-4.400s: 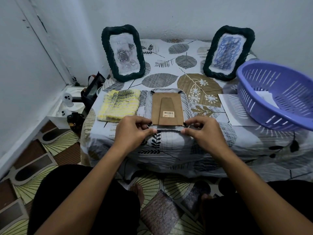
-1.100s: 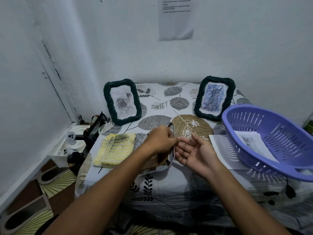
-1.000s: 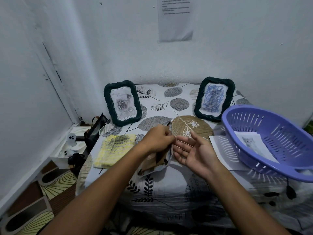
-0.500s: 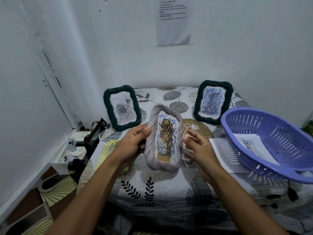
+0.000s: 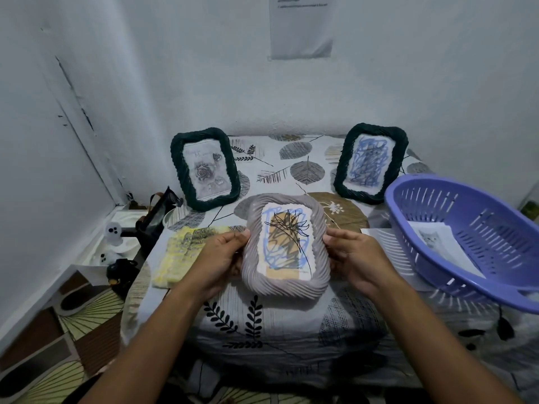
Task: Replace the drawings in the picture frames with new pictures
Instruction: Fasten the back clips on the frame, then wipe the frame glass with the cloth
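Note:
I hold a grey ribbed picture frame (image 5: 319, 240) upright above the table, its front facing me, showing a drawing (image 5: 287, 243) with blue scribble and a black flower sketch. My left hand (image 5: 217, 258) grips its left edge and my right hand (image 5: 354, 258) grips its right edge. Two dark green frames stand at the back: the left green frame (image 5: 178, 170) shows a grey rose picture, the right green frame (image 5: 401, 153) shows a blue scribble drawing. A printed cat picture (image 5: 437, 243) lies in the purple basket (image 5: 408, 217).
A yellow cloth (image 5: 186, 252) lies left of my hands on the leaf-patterned tablecloth (image 5: 291, 322). White paper (image 5: 379, 240) lies under the basket's left side. Walls close in at the back and left, and small items sit on the floor at left.
The frame lay face down on the table with my fingers at its backing clips. I lifted it, turned its front toward me, and now both hands grip its sides.

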`<state>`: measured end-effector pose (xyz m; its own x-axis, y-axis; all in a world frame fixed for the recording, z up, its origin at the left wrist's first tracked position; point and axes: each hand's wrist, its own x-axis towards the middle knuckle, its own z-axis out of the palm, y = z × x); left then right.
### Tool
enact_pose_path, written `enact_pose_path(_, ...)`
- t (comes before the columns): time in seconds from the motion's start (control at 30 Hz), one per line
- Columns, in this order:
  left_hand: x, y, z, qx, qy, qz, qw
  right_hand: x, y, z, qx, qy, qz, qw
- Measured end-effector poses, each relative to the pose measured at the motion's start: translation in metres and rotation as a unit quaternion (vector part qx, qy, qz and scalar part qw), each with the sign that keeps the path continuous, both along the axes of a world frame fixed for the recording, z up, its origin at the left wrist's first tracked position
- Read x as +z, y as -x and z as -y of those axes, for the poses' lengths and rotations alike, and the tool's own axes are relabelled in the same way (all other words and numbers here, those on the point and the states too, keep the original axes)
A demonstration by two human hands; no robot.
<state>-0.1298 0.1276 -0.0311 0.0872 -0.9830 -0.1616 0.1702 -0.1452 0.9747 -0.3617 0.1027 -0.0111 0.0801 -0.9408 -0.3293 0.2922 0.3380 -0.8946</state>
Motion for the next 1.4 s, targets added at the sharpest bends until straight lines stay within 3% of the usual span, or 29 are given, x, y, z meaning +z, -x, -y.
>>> enact_pose_path(0.3,-0.008,0.0,0.007,-0.017,-0.012,0.249,0.968,-0.01,0.003,0.016,0.0,-0.003,-0.127,0.992)
enact_pose_path(0.5,-0.007,0.005,0.012,-0.029,-0.02,0.349,0.936,-0.021,0.001,0.027,0.004,0.018,-0.22,0.975)
enact_pose_path(0.67,-0.011,0.006,0.014,-0.026,0.0,0.433,0.901,-0.031,0.003,0.033,0.008,0.094,-0.389,0.916)
enact_pose_path(0.8,-0.01,0.008,0.013,0.016,0.07,0.547,0.834,-0.024,0.001,0.025,0.039,0.175,-0.493,0.851)
enact_pose_path(0.87,-0.007,0.008,0.009,0.011,0.125,0.555,0.823,-0.016,0.004,0.019,0.063,0.219,-0.505,0.832)
enact_pose_path(0.93,-0.005,0.006,0.004,-0.062,0.164,0.542,0.822,-0.01,0.01,0.013,0.137,0.236,-0.48,0.833)
enact_pose_path(1.0,-0.004,0.005,-0.001,-0.152,0.147,0.545,0.811,-0.007,0.017,0.005,0.222,0.222,-0.495,0.81)
enact_pose_path(1.1,-0.008,0.006,-0.007,-0.201,0.107,0.573,0.787,-0.009,0.02,-0.005,0.286,0.206,-0.534,0.769)
enact_pose_path(1.4,-0.007,0.012,-0.008,-0.207,0.093,0.609,0.76,-0.022,0.015,-0.007,0.296,0.214,-0.574,0.733)
